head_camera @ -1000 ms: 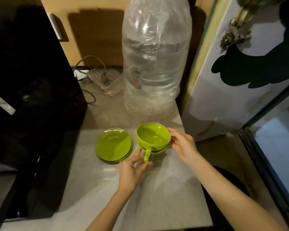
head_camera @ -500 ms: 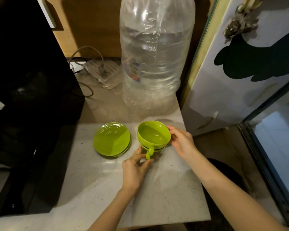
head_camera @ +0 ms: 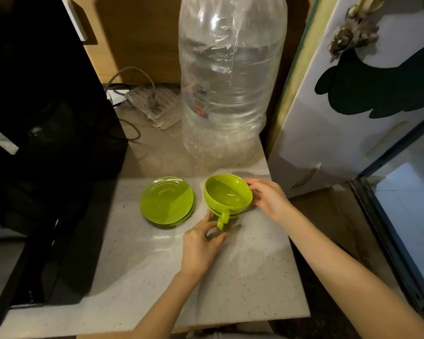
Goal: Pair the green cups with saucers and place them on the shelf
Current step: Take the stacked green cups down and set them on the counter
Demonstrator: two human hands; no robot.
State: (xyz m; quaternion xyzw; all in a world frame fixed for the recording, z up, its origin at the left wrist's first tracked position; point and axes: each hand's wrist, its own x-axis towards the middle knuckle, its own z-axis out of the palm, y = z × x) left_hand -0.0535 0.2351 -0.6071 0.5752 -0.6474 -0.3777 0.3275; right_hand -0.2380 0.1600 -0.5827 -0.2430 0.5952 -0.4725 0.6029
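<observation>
- the green cups [head_camera: 228,193] sit nested, one inside another, on the pale speckled counter [head_camera: 242,277], near its right back part; a darker band under the top rim suggests at least two, the exact count i cannot tell. the handle points toward the person.
- just left of them, apart and not touching, lies a small stack of green saucers [head_camera: 167,201], flat, top one empty.
- the right hand [head_camera: 269,199] has fingertips on the far right rim and wall of the cup stack, a light grasp, not clenched.
- the left hand [head_camera: 201,243] rests on the counter just beside the handle, thumb and forefinger parted around it; whether they touch it i cannot tell.
- judged step: separating the top cup from the nest so it can go on a saucer. no pair is made yet, so the task looks early.
- to do it well: steady the lower cup with the right hand, pinch the handle with the left, lift straight up with a slight twist so the lower cup does not ride along, then set it centred in the saucer's ring.
- behind stands a big clear water bottle [head_camera: 230,81], close to the cups; a wide lift could bump it.
- a dark appliance [head_camera: 47,118] fills the left, with a cable [head_camera: 130,77] at the back and a white panel [head_camera: 340,130] on the right. the room is dim, and no shelf is clearly visible.
</observation>
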